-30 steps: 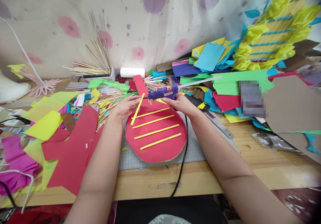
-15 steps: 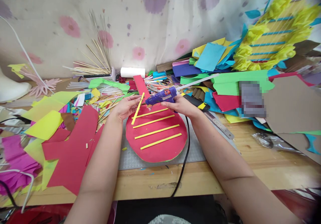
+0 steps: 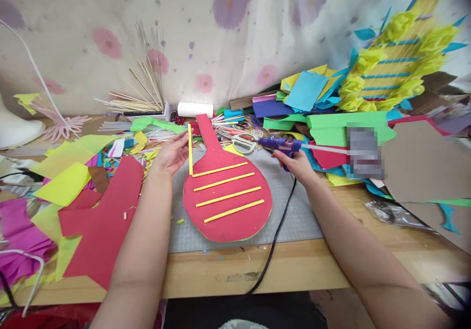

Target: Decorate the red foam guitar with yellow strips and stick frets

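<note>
A red banjo-shaped cutout [image 3: 228, 223], round with a long neck, lies on the grey cutting mat [image 3: 301, 226]. Several yellow strips [image 3: 228, 196] run across its round part in slanted, roughly parallel rows. Between the fingertips of my left hand [image 3: 172, 153] is a loose yellow strip [image 3: 190, 150], held nearly upright at the cutout's upper left. My right hand [image 3: 296, 166] grips a purple glue gun [image 3: 281, 145] to the right of the cutout. The gun's nozzle points left, and a long pale glue stick [image 3: 324, 148] sticks out of its back. A black cord hangs from it.
White-handled scissors [image 3: 246, 144] lie behind the cutout. Red sheet scraps [image 3: 106, 221] and yellow paper [image 3: 64, 184] cover the left side. Coloured foam sheets [image 3: 307, 91] and a yellow flowered guitar-like piece [image 3: 392, 68] stand at the back right. A brown board [image 3: 423, 167] lies at right.
My right hand has moved right with the glue gun, away from the yellow strip. My left hand has shifted slightly left, turning the strip more upright. The cutout's neck and the scissors are now uncovered.
</note>
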`<move>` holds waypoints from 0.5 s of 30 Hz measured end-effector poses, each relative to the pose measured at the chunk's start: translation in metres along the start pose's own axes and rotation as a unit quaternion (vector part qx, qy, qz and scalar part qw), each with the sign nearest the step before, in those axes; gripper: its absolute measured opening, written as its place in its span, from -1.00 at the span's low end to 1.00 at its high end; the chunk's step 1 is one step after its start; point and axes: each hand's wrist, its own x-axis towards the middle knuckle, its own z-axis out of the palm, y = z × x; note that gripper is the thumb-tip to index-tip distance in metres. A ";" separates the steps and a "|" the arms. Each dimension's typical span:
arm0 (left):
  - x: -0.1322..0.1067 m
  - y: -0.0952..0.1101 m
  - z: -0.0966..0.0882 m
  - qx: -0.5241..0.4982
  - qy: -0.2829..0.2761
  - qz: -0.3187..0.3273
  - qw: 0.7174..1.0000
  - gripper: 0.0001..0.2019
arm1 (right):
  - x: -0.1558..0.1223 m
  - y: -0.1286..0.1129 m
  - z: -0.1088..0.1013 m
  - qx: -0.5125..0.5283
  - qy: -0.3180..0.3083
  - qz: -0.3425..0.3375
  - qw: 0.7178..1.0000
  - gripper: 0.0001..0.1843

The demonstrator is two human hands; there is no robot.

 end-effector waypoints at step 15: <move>0.022 0.020 0.063 0.390 -0.154 0.056 0.906 -0.86 | -0.007 0.024 -0.003 -0.215 0.054 0.063 0.973 -0.38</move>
